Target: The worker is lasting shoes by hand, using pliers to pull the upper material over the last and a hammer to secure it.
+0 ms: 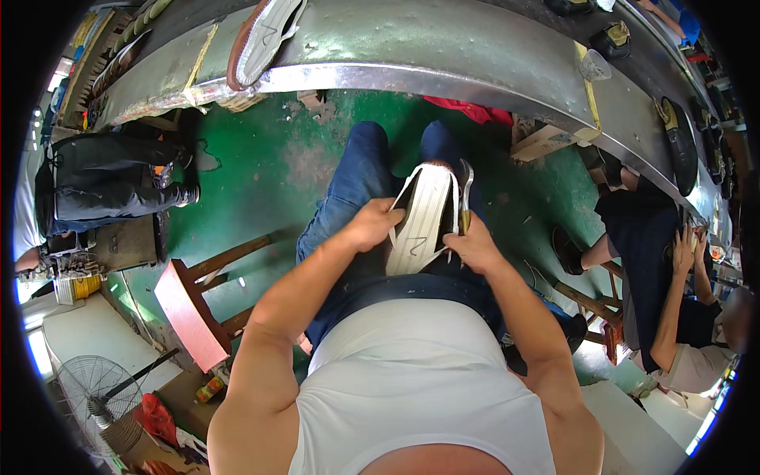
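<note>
Head view, middle: the left hand (pixel 372 225) pinches the shoe (pixel 422 218) edge shut-fingered. The right hand (pixel 476 247) has fingers curled round a hammer (pixel 465 194).

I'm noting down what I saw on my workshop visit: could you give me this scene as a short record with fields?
Work piece: shoe, white underside up, over the lap
Left hand: grips its left edge
Right hand: at its right edge, holding a metal-headed tool
Ahead: metal bench bearing another shoe
Floor: green
Behind left: wire-caged fan
</note>
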A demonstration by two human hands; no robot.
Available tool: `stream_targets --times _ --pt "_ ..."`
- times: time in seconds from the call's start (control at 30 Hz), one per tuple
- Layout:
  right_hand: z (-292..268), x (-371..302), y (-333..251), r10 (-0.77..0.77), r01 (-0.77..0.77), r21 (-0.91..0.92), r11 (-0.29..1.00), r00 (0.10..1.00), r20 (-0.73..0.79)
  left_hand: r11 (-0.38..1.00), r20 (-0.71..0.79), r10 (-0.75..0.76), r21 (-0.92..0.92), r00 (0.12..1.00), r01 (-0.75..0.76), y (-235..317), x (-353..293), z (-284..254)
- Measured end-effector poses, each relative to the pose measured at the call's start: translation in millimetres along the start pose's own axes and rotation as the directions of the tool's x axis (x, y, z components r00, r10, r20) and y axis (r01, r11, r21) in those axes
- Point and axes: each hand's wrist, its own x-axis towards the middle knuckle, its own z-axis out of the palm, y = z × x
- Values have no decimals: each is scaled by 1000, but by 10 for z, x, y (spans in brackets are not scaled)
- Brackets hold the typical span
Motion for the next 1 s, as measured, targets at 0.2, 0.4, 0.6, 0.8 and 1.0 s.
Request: stream_targets --times 0.2,0.4,0.6,0.8,1.0 --pt "-374 -154 -232 5 5 -281 960 999 34 951 389 -1 -284 921 121 115 -170 -6" --pt "-485 -688 -571 4 195 -777 599 969 247 988 190 123 66 974 -137 -282 -286 185" --pt "-257 -589 -712 -188 456 -870 190 886 423 988 184 151 -3 971 -153 -307 -327 288" --pt "-190 -421 -730 -13 510 -836 204 855 519 828 -103 -27 -560 994 -35 -162 -316 551" --pt "-70 -550 -519 -114 448 -808 382 891 439 979 -409 199 131 890 -158 -493 -91 508"
